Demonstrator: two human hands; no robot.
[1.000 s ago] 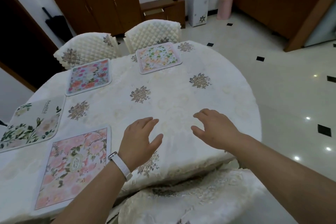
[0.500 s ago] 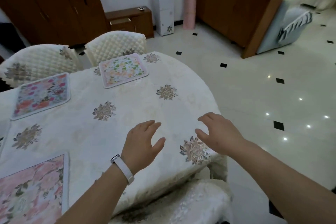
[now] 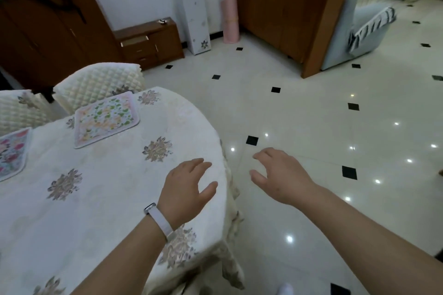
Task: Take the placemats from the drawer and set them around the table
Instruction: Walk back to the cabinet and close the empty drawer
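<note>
A round table (image 3: 100,199) under a cream embroidered cloth fills the lower left. A green-and-orange floral placemat (image 3: 105,118) lies flat on its far side, in front of a quilted chair. A pink floral placemat (image 3: 12,153) shows partly at the left edge. My left hand (image 3: 185,188), with a white wristband, hovers over the table's right rim, fingers spread and holding nothing. My right hand (image 3: 281,175) hangs over the tiled floor beside the table, fingers loosely bent, holding nothing.
Two quilted cream chairs (image 3: 100,80) stand behind the table. A low wooden drawer cabinet (image 3: 149,43) sits against the far wall, with a white floral cabinet (image 3: 193,14) and a pink roll (image 3: 230,19) beside it. A wooden partition (image 3: 287,12) and a grey sofa (image 3: 362,31) are at the right.
My view has swung right, so the near placemats have left the frame and more floor shows. Both hands moved right with it; my right hand is now past the table's edge.
</note>
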